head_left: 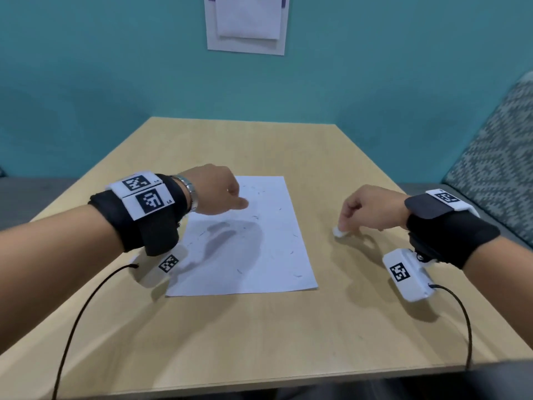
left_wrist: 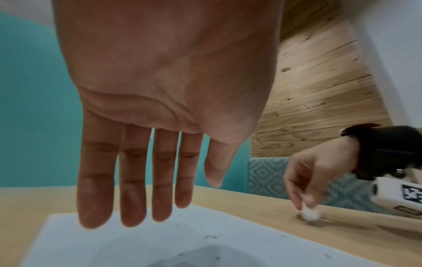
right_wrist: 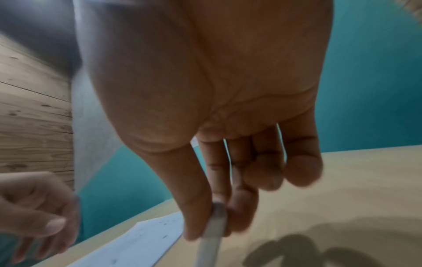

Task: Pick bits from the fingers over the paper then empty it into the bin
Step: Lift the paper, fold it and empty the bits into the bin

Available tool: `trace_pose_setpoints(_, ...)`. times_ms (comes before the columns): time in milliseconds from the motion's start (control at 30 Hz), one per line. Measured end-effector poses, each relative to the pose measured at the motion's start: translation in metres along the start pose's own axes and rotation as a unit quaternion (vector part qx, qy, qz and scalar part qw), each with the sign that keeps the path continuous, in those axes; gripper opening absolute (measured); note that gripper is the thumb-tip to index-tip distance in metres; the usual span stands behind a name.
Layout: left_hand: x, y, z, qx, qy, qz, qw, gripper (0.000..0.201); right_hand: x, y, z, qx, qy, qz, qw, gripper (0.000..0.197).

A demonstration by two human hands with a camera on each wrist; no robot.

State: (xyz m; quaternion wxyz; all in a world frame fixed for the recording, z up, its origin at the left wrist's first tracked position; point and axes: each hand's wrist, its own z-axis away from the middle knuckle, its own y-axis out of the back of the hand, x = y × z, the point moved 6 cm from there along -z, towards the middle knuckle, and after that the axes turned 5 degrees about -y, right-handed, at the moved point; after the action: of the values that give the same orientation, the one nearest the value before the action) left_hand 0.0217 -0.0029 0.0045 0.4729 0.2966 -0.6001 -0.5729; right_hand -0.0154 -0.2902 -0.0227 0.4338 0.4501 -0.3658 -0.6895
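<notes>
Paper (head_left: 253, 249), flecked with dark bits (head_left: 297, 275), was laid flat at the table (head_left: 259, 327) centre. Above it the left hand (left_wrist: 160, 90) was held, fingers straight and released, as only the left wrist view showed. Beside the paper, a small white object (head_left: 339, 232) was pinched by the right hand (head_left: 372, 207) against the table.

The left hand (left_wrist: 160, 108) hangs with straight fingers (left_wrist: 95, 180) above the speckled white paper sheet (left_wrist: 137, 245); far right, the right hand (left_wrist: 317, 173) pinches a small white piece (left_wrist: 310, 215) on the light wooden table (left_wrist: 262, 209)
</notes>
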Motion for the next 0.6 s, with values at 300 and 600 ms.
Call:
trace_pose_setpoints(300,-0.080,-0.011,0.000,-0.006,0.192,0.140,0.971,0.025,-0.058,-0.004,-0.025,0.011,-0.029,-0.075,0.997,0.021)
trace_pose_setpoints(600,-0.062,-0.020,0.000,-0.006,0.258,0.124,0.958,0.047,-0.126,-0.044,-0.035,-0.134,-0.102,0.091,0.981,0.034)
